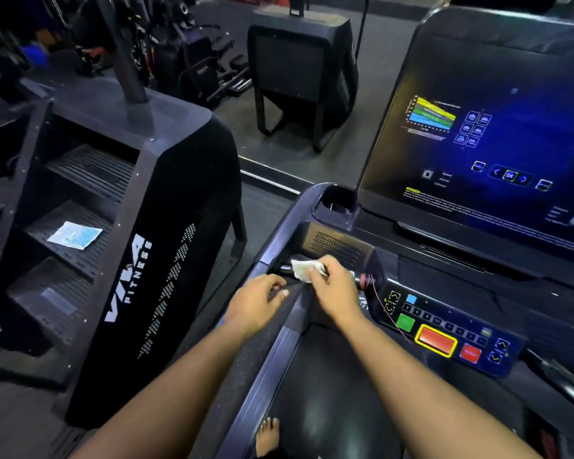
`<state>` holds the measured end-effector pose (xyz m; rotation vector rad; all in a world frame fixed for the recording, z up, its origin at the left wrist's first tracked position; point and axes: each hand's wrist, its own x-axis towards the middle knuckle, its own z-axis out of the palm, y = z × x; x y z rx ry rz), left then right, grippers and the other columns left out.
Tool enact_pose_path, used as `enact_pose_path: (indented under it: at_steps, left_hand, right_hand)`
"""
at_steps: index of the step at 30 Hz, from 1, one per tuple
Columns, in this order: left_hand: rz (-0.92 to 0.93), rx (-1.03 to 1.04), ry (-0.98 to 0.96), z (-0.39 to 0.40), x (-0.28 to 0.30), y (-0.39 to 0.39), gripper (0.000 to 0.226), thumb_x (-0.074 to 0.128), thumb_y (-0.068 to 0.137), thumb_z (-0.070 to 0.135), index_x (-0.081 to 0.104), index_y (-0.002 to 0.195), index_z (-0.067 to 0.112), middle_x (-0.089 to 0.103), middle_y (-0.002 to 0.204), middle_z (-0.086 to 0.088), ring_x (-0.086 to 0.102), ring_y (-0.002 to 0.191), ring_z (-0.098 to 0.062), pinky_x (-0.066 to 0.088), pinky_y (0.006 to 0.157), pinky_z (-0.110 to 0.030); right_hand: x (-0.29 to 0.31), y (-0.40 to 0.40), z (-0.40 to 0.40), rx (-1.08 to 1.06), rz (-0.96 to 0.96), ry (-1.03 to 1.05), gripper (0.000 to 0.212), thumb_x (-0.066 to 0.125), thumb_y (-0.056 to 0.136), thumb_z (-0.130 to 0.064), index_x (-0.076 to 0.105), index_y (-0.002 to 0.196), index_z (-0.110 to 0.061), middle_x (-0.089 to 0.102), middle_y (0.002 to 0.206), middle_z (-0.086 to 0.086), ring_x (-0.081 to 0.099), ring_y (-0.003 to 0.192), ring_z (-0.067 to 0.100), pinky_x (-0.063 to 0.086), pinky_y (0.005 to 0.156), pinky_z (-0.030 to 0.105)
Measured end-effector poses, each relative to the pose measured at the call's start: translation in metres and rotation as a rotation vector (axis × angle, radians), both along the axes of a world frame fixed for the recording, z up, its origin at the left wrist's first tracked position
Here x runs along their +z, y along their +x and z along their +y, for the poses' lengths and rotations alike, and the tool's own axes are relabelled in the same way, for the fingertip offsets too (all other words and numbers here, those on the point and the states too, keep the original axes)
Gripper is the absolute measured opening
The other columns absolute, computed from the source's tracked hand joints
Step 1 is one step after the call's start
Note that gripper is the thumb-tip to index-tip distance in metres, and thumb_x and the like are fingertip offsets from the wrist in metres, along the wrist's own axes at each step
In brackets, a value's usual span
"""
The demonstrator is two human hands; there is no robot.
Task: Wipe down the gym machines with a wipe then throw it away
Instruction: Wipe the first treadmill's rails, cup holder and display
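While the right hand (335, 286) scrubs near the middle of the frame, fingers curled round a crumpled white wipe (305, 269) pressed to the treadmill's (272, 356) front handlebar, the main risk sits just to its right: a thin red safety cord (383, 309) trails from the bar across the button panel (444, 329), & a wide stroke could snag it or bump the green start key (405, 322) or red stop pad (435, 341), waking the belt under a bare foot (268, 437) at bottom centre. Left hand (257, 301) rests on the side rail just beside the wipe, fingers loosely bent over the rail, steadying more than gripping; whether it truly grasps can't be told. Wipe is bunched small, so fresh surface may run out before the job's done. Lit console screen (478, 140) fills the upper right, apparently unwiped as yet. At left, a dark stair-climber marked VIVA FITNESS (130, 276) carries a pale blue packet (75, 235) on one step. More machines crowd the upper left background; no bin in sight.
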<state>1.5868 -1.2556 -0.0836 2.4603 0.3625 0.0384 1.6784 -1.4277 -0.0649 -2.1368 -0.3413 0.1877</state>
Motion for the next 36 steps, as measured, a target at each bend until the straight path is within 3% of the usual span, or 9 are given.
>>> enact_pose_path:
  at_steps: [4, 8, 13, 20, 23, 28, 32, 34, 36]
  left_hand:
    - [-0.011, -0.178, 0.254, 0.02, -0.015, 0.022, 0.04, 0.06, 0.097, 0.04, 0.059, 0.136, 0.029, 0.059, 0.138, 0.007, 0.055, 0.128, -0.019, 0.047, 0.102, -0.042]
    - [0.086, -0.264, 0.37, 0.033, -0.031, 0.039, 0.068, 0.056, 0.099, 0.04, 0.028, 0.16, 0.025, 0.021, 0.168, 0.003, 0.019, 0.155, -0.016, 0.022, 0.123, -0.049]
    - [0.146, -0.389, 0.49, 0.051, -0.047, 0.037, 0.084, 0.049, 0.102, 0.046, -0.002, 0.164, 0.021, -0.016, 0.169, 0.006, -0.012, 0.157, -0.013, 0.004, 0.125, -0.06]
    - [0.128, -0.351, 0.484, 0.045, -0.052, 0.037, 0.085, 0.047, 0.097, 0.038, -0.002, 0.164, 0.021, -0.014, 0.17, 0.006, -0.015, 0.157, -0.014, -0.003, 0.124, -0.061]
    - [0.139, -0.364, 0.473, 0.047, -0.052, 0.037, 0.088, 0.048, 0.095, 0.04, -0.003, 0.164, 0.022, -0.015, 0.169, 0.007, -0.015, 0.156, -0.013, -0.004, 0.124, -0.061]
    - [0.156, -0.372, 0.485, 0.048, -0.049, 0.037, 0.089, 0.047, 0.097, 0.043, -0.01, 0.163, 0.022, -0.021, 0.168, 0.007, -0.022, 0.155, -0.013, -0.005, 0.124, -0.06]
    - [0.192, -0.384, 0.472, 0.047, -0.044, 0.039, 0.088, 0.045, 0.099, 0.042, -0.013, 0.162, 0.023, -0.024, 0.168, 0.008, -0.025, 0.154, -0.013, -0.006, 0.124, -0.06]
    - [0.201, -0.383, 0.461, 0.047, -0.042, 0.039, 0.088, 0.044, 0.099, 0.042, -0.014, 0.162, 0.023, -0.025, 0.168, 0.009, -0.026, 0.153, -0.013, -0.007, 0.125, -0.059]
    - [0.207, -0.382, 0.462, 0.048, -0.042, 0.038, 0.088, 0.044, 0.099, 0.042, -0.015, 0.162, 0.023, -0.026, 0.167, 0.009, -0.028, 0.153, -0.012, -0.008, 0.125, -0.058]
  right_hand:
    - [-0.008, 0.024, 0.019, 0.015, -0.16, -0.273, 0.021, 0.061, 0.094, -0.025, 0.06, 0.114, -0.018, 0.071, 0.119, 0.002, 0.066, 0.102, 0.031, 0.052, 0.08, 0.041]
    - [-0.031, 0.033, 0.037, 0.148, -0.333, -0.504, 0.036, 0.063, 0.092, -0.015, 0.059, 0.128, -0.006, 0.068, 0.113, 0.015, 0.067, 0.098, 0.038, 0.054, 0.079, 0.045]
    - [-0.073, 0.019, 0.04, 0.43, -0.43, -0.792, 0.053, 0.041, 0.1, -0.038, 0.05, 0.144, -0.012, 0.05, 0.15, 0.012, 0.045, 0.14, 0.03, 0.033, 0.117, 0.049]
    - [-0.065, 0.029, 0.044, 0.353, -0.462, -0.81, 0.055, 0.029, 0.101, -0.041, 0.053, 0.141, -0.014, 0.06, 0.132, 0.007, 0.057, 0.119, 0.029, 0.042, 0.104, 0.044]
    - [-0.064, 0.031, 0.048, 0.364, -0.386, -0.845, 0.063, 0.02, 0.099, -0.044, 0.05, 0.146, -0.015, 0.056, 0.143, 0.008, 0.051, 0.132, 0.029, 0.038, 0.112, 0.046]
    - [-0.077, 0.007, 0.017, 0.37, -0.545, -0.852, 0.058, 0.034, 0.101, -0.041, 0.046, 0.149, -0.012, 0.048, 0.151, 0.01, 0.045, 0.14, 0.03, 0.033, 0.118, 0.048]
    - [-0.065, 0.033, 0.027, 0.255, -0.492, -0.897, 0.038, 0.047, 0.099, -0.045, 0.059, 0.125, -0.02, 0.064, 0.113, 0.002, 0.059, 0.103, 0.027, 0.04, 0.091, 0.042]
    - [-0.061, 0.04, 0.034, 0.238, -0.417, -0.939, 0.044, 0.048, 0.097, -0.053, 0.06, 0.124, -0.019, 0.066, 0.109, 0.002, 0.06, 0.099, 0.026, 0.041, 0.088, 0.042]
    - [-0.065, 0.033, 0.031, 0.238, -0.416, -0.924, 0.057, 0.049, 0.095, -0.056, 0.056, 0.134, -0.016, 0.064, 0.12, 0.004, 0.058, 0.109, 0.027, 0.04, 0.1, 0.045]
